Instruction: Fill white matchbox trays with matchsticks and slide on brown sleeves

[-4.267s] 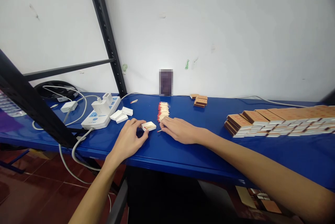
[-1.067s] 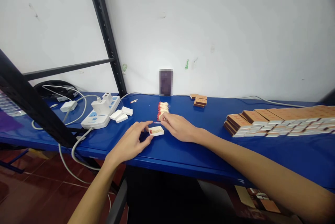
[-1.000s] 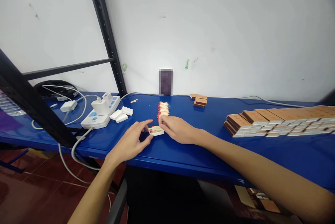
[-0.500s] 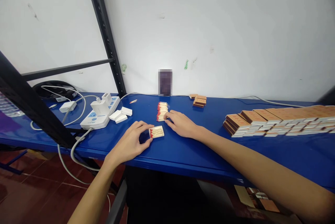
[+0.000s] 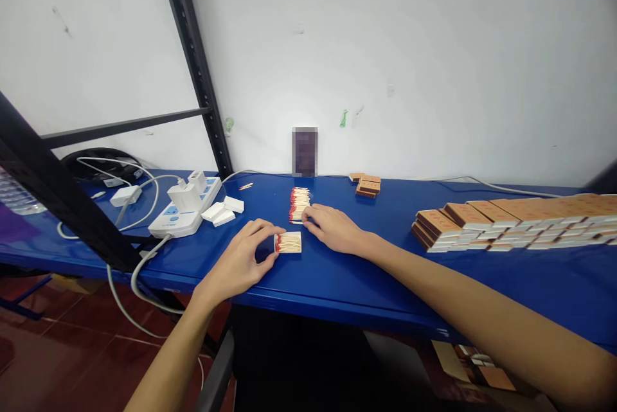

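Matchbox tray (image 5: pixel 288 242): toward front edge of blue table (image 5: pixel 366 286), long axis left-right, left end pinched by left hand (image 5: pixel 243 256). Match pile (image 5: pixel 299 203): just behind, touched by right hand (image 5: pixel 332 229), whose grip cannot be told.

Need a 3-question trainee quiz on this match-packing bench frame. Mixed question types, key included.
1. True or false: the left hand touches the loose match pile.
2. The right hand is: A) raised in the air, B) at the pile's near end, C) on the white tray.
3. What lies in the white tray?
Key: 1 false, it holds the tray's left end; 2 B; 3 red-tipped matches.
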`<state>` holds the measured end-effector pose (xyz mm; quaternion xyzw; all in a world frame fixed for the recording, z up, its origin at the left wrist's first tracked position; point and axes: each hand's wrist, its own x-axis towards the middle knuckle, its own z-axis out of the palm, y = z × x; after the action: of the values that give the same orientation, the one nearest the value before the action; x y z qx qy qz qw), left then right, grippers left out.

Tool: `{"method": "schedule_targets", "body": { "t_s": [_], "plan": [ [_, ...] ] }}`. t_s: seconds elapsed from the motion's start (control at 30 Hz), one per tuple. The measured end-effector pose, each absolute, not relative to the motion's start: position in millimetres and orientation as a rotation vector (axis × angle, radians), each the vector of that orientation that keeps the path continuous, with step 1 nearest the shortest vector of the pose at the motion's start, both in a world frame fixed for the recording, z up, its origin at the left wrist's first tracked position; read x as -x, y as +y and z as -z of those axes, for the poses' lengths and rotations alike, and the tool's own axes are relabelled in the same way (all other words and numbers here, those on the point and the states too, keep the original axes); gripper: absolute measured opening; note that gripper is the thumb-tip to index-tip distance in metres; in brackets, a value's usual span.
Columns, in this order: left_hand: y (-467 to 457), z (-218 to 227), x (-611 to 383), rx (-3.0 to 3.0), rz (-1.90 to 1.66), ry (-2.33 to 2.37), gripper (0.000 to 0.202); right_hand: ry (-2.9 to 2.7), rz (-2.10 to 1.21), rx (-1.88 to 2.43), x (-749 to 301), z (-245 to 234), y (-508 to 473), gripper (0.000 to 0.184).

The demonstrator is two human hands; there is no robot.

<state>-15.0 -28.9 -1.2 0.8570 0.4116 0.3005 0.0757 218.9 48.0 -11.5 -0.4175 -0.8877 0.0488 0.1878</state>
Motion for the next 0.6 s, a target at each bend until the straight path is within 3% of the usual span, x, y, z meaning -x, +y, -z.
{"method": "schedule_targets", "body": {
  "t_s": [0.6],
  "plan": [
    [-28.6,0.1,13.0,-2.575,-0.751,1.342,0.031,-2.490,-0.198,1.168,-217.9,12.0,48.9,0.010]
  ]
}}
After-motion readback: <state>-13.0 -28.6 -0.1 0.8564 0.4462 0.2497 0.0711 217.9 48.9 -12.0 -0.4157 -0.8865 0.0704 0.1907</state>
